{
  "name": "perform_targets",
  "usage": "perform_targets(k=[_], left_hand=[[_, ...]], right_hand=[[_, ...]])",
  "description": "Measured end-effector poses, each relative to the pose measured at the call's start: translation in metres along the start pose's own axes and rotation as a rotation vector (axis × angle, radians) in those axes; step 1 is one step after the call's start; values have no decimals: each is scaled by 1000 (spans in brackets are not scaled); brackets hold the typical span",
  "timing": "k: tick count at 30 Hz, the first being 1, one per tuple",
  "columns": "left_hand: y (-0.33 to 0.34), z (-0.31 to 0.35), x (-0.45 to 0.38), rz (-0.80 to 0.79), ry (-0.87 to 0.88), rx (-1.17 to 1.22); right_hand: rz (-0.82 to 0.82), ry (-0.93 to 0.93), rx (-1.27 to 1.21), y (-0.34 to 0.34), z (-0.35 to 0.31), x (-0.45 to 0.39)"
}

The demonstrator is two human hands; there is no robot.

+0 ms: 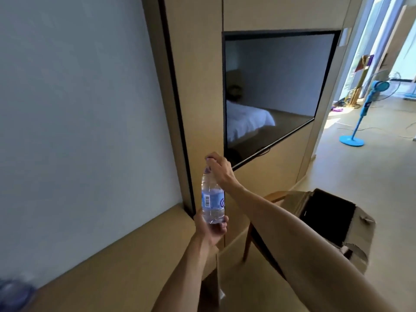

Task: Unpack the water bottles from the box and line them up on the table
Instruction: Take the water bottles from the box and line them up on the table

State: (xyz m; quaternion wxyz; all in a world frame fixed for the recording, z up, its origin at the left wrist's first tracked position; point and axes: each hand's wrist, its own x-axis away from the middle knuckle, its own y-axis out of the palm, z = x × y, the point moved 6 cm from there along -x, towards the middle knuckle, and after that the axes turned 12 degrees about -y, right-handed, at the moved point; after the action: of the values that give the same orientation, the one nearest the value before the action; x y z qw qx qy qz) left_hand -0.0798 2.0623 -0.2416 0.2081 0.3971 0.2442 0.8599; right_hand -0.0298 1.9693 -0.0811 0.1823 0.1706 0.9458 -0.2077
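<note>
A single water bottle point(212, 197) is held upright in mid-air at the centre of the view, in transit between box and tabletop. The right hand point(219, 170) pinches it at the cap, fingers curled over the top; the left hand point(211, 228) cups the base from below, fingers wrapped round it. The opened cardboard box point(326, 221) lies at 4 o'clock of the bottle, its dark interior showing no contents from this angle. The tabletop point(112, 266) extends toward 8 o'clock, along the wall; a blurred bluish form point(13, 293) at its far 8 o'clock end may be bottles already placed, though this cannot be confirmed. The step in hand appears to be the carry. The next move probably calls for lowering the bottle toward 8 o'clock, setting its base flat in line, then releasing both hands.
</note>
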Motion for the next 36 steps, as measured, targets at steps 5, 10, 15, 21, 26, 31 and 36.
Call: perform_targets(k=[5,10,15,21,26,31,36], left_hand=[[-71,44,60,45,123,54],[-157,95,131,165,266,55],[-236,122,199,226,321,-47],[-298,105,241,201,216,119],[-301,103,260,147,212,147],[-289,109,275,234,353,151],[-252,104,285,163,432,170]], right_hand=[[7,-3,3,75,-55,10],[81,-55,50,150,-108,23],[96,-87,66,234,-155,48],[-113,-59,-48,327,-194,80],[-129,-58,-38,347,-230,90],[-56,-138,23,316,-241,96],[33,-109,84,273,-241,92]])
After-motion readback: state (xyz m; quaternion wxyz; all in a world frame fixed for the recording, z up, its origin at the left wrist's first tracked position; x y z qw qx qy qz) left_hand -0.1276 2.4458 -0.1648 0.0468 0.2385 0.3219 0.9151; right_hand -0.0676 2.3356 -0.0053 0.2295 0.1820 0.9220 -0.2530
